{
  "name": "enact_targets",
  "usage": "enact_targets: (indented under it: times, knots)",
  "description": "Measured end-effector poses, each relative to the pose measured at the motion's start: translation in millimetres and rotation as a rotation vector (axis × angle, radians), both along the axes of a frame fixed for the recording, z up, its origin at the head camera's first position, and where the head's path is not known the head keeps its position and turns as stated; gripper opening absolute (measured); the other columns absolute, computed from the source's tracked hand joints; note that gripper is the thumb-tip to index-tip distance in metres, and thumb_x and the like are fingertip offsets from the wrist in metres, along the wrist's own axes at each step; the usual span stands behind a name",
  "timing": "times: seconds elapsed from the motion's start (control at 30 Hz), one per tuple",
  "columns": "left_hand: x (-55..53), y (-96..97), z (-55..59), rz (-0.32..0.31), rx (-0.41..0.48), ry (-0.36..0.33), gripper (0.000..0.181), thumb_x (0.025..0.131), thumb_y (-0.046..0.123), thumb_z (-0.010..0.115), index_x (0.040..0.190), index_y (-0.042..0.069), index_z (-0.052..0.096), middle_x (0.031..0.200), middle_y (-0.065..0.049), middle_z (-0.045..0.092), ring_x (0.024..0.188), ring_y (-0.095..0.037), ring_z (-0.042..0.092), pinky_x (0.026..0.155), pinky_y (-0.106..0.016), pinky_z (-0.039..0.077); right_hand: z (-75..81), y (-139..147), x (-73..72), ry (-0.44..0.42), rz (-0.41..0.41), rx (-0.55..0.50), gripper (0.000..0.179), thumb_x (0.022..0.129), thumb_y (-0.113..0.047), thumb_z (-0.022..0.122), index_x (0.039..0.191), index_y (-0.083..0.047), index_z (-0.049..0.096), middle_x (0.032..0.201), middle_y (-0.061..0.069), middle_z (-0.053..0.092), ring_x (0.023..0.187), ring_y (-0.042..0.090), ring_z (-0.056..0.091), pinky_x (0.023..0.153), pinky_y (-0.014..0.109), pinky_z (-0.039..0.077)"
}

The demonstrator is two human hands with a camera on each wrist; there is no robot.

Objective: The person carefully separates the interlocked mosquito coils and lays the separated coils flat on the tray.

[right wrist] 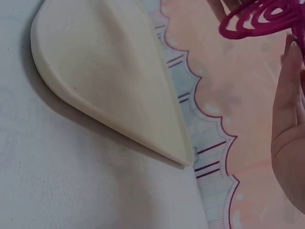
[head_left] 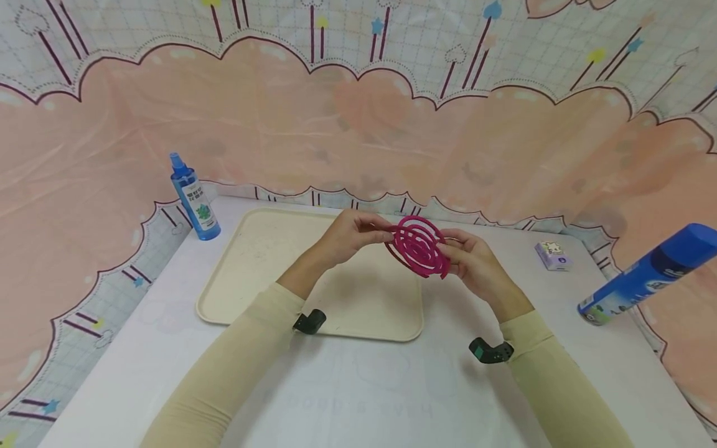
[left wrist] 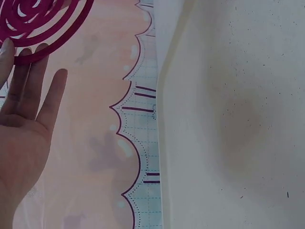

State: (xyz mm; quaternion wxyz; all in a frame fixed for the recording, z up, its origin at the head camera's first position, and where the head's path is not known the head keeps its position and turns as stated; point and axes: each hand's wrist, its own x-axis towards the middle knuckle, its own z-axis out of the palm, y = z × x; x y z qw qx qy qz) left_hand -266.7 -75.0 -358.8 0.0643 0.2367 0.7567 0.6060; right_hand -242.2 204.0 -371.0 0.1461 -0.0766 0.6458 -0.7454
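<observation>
A magenta spiral mosquito coil [head_left: 419,249] is held up above the right part of a cream tray [head_left: 269,274]. My left hand [head_left: 353,236] pinches its left edge between thumb and fingers. On the opposite edge, my right hand [head_left: 476,261] grips it with thumb and fingertips. In the left wrist view the coil's outer ring [left wrist: 71,37] crosses the fingertips of the left hand [left wrist: 28,114], with one finger standing free of it. The right wrist view catches the coil [right wrist: 233,29] at the top right, above the right hand [right wrist: 289,124].
A blue spray bottle [head_left: 196,202] stands beyond the tray's left side. On the right are a small purple box [head_left: 553,256] and a tall blue aerosol can [head_left: 644,277]. The white table [head_left: 358,386] meets a patterned peach curtain [head_left: 280,137] at the back.
</observation>
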Motion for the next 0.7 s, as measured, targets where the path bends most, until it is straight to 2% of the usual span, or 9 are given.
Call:
enact_targets:
  times: [0.1, 0.2, 0.4, 0.53, 0.7]
  knots:
    - [-0.1, 0.0, -0.3, -0.022, 0.004, -0.017, 0.022, 0.094, 0.006, 0.071, 0.115, -0.001, 0.075, 0.113, -0.02, 0.074, 0.095, -0.023, 0.073, 0.089, -0.032, 0.064, -0.2, 1.6, 0.3, 0.006, -0.012, -0.007, 0.023, 0.101, -0.009, 0.062, 0.123, -0.011, 0.056, 0.101, -0.007, 0.079, 0.087, 0.009, 0.078, 0.077, 0.022, 0.063]
    - [-0.6, -0.2, -0.9, -0.02, -0.006, -0.012, 0.021, 0.094, 0.007, 0.071, 0.113, -0.001, 0.075, 0.112, -0.02, 0.075, 0.095, -0.027, 0.073, 0.084, -0.031, 0.064, -0.2, 2.6, 0.6, 0.034, -0.027, -0.013, 0.026, 0.1, -0.009, 0.063, 0.125, -0.014, 0.057, 0.101, -0.008, 0.079, 0.088, 0.009, 0.078, 0.078, 0.023, 0.063]
    - [-1.5, -0.2, -2.8, -0.005, -0.022, -0.001, 0.022, 0.095, 0.01, 0.072, 0.114, 0.002, 0.075, 0.113, -0.017, 0.075, 0.096, -0.024, 0.073, 0.084, -0.029, 0.064, -0.5, 2.1, 1.1, 0.057, -0.067, -0.024, 0.022, 0.098, -0.01, 0.066, 0.117, -0.02, 0.068, 0.101, -0.009, 0.079, 0.09, 0.008, 0.078, 0.078, 0.023, 0.063]
    - [-0.6, 0.2, -3.0, -0.018, 0.0, -0.014, 0.022, 0.095, 0.007, 0.07, 0.115, 0.0, 0.074, 0.113, -0.019, 0.073, 0.098, -0.032, 0.074, 0.087, -0.032, 0.064, -0.6, 0.9, 1.2, 0.05, -0.069, -0.047, 0.021, 0.099, -0.007, 0.063, 0.112, -0.021, 0.071, 0.097, -0.008, 0.079, 0.087, 0.008, 0.078, 0.076, 0.023, 0.063]
    - [0.4, 1.3, -3.5, -0.044, 0.002, 0.028, 0.02, 0.094, 0.002, 0.069, 0.113, -0.003, 0.074, 0.111, -0.021, 0.073, 0.094, -0.024, 0.073, 0.089, -0.032, 0.064, 0.1, -0.5, 0.7, 0.003, -0.073, 0.003, 0.021, 0.099, -0.009, 0.064, 0.117, -0.017, 0.069, 0.096, -0.007, 0.08, 0.085, 0.009, 0.078, 0.074, 0.023, 0.063]
